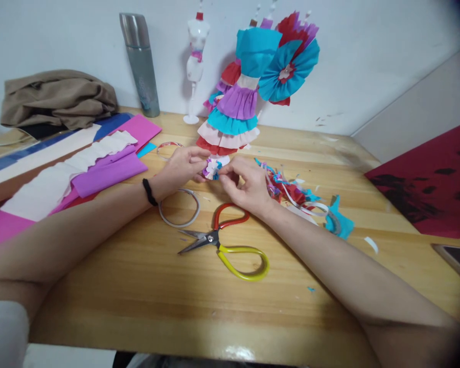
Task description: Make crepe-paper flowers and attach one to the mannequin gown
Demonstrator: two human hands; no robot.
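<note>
A small ruffled paper flower in white, purple and blue sits between my two hands, in front of the dress form. My left hand is closed on its left side. At the flower's right edge, my right hand pinches with thumb and forefinger. Just behind stands a mannequin in a tiered crepe paper dress of blue, purple, pink and red, with a large blue paper rosette at its right. Open scissors with one red and one yellow handle lie below my hands.
Rolls of tape lie left of the scissors and amid paper scraps at right. Folded crepe paper, a brown cloth and a flask are at left. A bare white mannequin stands by the wall; a phone-like object lies far right.
</note>
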